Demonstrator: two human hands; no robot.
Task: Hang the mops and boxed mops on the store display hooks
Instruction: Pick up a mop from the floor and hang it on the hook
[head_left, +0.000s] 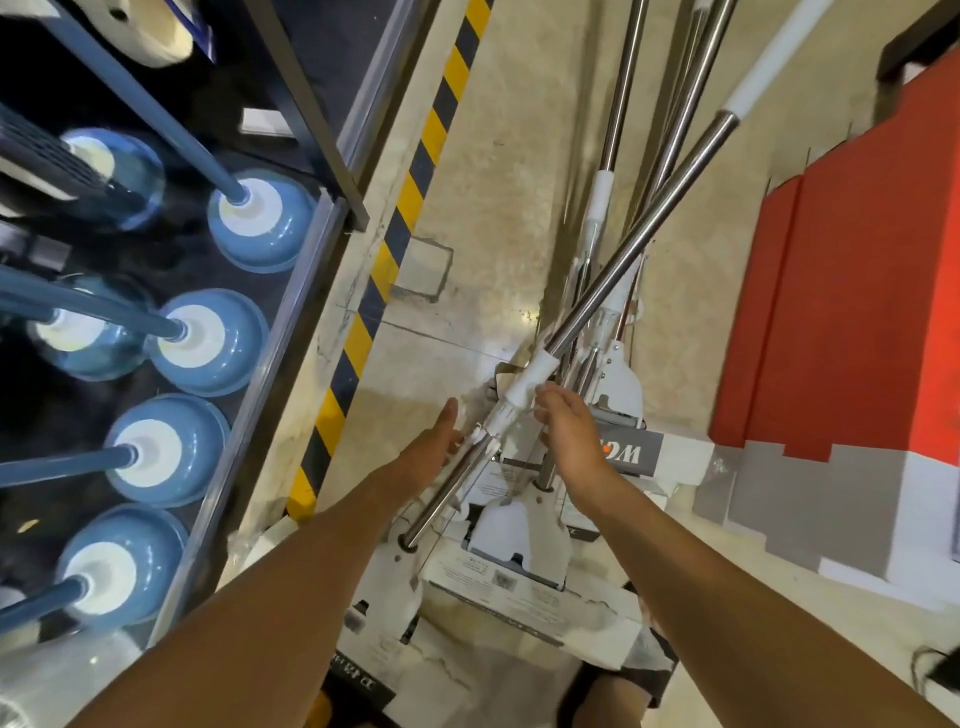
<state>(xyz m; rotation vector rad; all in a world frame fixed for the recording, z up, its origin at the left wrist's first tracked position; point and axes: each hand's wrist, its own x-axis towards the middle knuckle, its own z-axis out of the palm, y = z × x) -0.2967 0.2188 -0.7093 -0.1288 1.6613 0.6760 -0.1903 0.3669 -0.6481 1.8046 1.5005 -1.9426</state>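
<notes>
Looking straight down past your arms to the shop floor (483, 208).

Both your hands reach to one mop (519, 387) whose steel pole leans up and to the right across the others. Your left hand (434, 441) is on the left side of the pole, fingers extended and loosely spread, touching or nearly touching the steel just below the white sleeve; not closed round it. Your right hand (569, 434) comes in from the right, fingers curled toward the white sleeve, tips at it. A firm grip there? Motion blur makes it hard to call.

The leaning mop's pole runs down to a white head (511, 535) resting on flat boxed mops (524, 587) lying on the floor near your feet. More mops (618, 104) stand or lean just beyond, poles bunched together.

Left side: shelf unit (311, 249) with blue plungers (260, 221) in rows, cups facing you. A yellow-black hazard strip (410, 197) runs along the shelf base.

Right side: a red and grey carton (841, 312) stands just beside the mop pile.
</notes>
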